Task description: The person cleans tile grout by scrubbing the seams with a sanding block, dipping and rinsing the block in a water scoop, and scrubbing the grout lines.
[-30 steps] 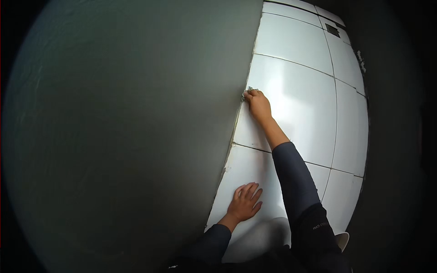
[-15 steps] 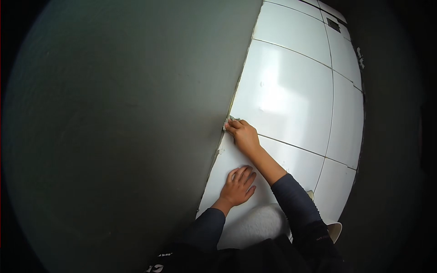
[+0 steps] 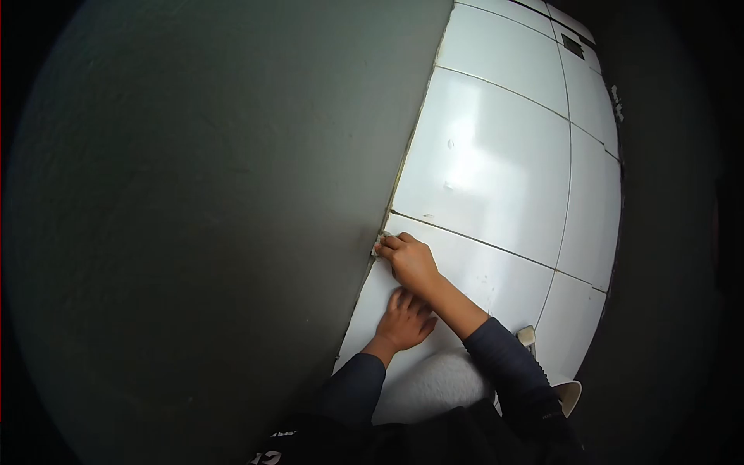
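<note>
Wad [image 3: 377,247], pinched in the right hand [image 3: 414,263], has been drawn past the joint [image 3: 434,226] onto the near tile [image 3: 504,283], with the open left hand [image 3: 404,322] laid nearby.

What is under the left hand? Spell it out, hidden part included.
A white tile shows around the left hand. The hand covers the patch directly beneath it, so any mark or small object there cannot be seen.
</note>
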`<state>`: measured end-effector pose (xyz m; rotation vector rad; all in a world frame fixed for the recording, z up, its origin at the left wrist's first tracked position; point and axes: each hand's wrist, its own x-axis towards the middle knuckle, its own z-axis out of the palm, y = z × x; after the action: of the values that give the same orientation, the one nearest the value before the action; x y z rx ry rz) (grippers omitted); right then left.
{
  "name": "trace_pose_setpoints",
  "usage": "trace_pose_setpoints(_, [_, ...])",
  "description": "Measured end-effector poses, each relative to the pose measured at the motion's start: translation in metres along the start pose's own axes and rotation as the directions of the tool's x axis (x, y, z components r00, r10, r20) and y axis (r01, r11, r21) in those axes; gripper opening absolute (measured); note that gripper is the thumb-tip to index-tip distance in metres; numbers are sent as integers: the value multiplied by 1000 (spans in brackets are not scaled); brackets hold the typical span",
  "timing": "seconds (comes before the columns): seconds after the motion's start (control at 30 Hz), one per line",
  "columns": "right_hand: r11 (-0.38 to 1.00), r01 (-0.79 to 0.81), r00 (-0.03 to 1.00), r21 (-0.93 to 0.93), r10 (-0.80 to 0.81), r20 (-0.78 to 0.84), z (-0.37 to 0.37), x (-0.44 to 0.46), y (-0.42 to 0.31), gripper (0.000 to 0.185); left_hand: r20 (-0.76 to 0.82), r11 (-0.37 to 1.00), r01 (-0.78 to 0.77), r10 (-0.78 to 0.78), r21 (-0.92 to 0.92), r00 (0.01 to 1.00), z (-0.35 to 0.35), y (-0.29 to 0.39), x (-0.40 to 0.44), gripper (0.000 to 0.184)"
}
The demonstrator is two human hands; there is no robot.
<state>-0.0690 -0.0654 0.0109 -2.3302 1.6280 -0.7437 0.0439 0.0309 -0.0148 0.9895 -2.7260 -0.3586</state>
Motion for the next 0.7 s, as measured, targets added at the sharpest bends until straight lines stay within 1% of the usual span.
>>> trace_pose_setpoints(0.03, [1000,0,1000,2,0,2,-1,-1,-2,17,21,1000,8,-8,-12,1000,1,0,-1,40])
trace_pose_setpoints(0.1, [999,-5,998,34,3,66,-4,-1,-6,19,42,1000,16,-15,-22,999,4,-1,-3,41])
trace_pose_setpoints(0.13, [999,-6,998,34,3,67,-5,-2,-8,19,79,999,29,-28,-20,996,6,-1,-5,45])
trace_pose_setpoints(0.17, [998,-27,992,56,20,121,-7,-1,-11,24,116,999,43,-41,-17,992,7,-1,-7,48])
trace_pose_setpoints(0.2, [996,-49,984,77,35,174,-8,-1,-13,29,117,999,43,-41,-16,992,9,-1,-9,48])
trace_pose_setpoints(0.23, [996,-47,984,77,33,172,-8,-1,-16,29,119,999,42,-42,-3,992,12,-2,-10,52])
trace_pose_setpoints(0.3, [989,-81,962,122,46,268,-9,-1,-21,32,119,999,39,-40,9,992,14,-2,-12,55])
trace_pose_setpoints(0.33, [984,-124,941,128,76,331,-12,3,-22,28,162,999,47,-44,-13,986,14,-2,-12,57])
trace_pose_setpoints(0.37, [984,-122,942,126,75,328,-10,2,-22,28,204,998,54,-46,-33,978,13,-3,-11,58])
trace_pose_setpoints(0.43, [901,-284,896,327,127,426,-8,0,-23,14,192,998,52,-47,-18,980,9,-3,-7,57])
trace_pose_setpoints(0.47, [902,-284,895,326,127,427,-9,-3,-20,14,183,998,57,-55,-10,982,7,0,-7,56])
trace_pose_setpoints(0.5, [733,-461,840,501,178,513,-16,-3,-16,13,183,998,57,-55,-9,982,1,1,-5,56])
trace_pose_setpoints(0.53, [499,-608,773,617,197,603,-22,-3,-11,13,170,999,46,-41,-26,985,-7,0,1,55])
trace_pose_setpoints(0.57, [206,-660,749,722,107,654,-18,-7,1,17,158,998,35,-28,-42,987,-13,1,4,54])
trace_pose_setpoints(0.6, [80,-709,704,701,130,698,-38,-3,2,18,6,999,-2,2,-39,1000,-9,0,3,53])
trace_pose_setpoints(0.63, [-49,-740,658,671,151,737,-60,-2,1,20,3,999,-14,14,-39,1000,-8,0,3,53])
trace_pose_setpoints(0.67, [-155,-681,710,716,98,697,-65,-9,6,22,-5,1000,-3,3,-17,1000,-7,0,2,53])
trace_pose_setpoints(0.7, [-150,-672,716,725,119,688,-79,-15,5,22,-15,1000,4,-4,1,1000,-6,2,2,52])
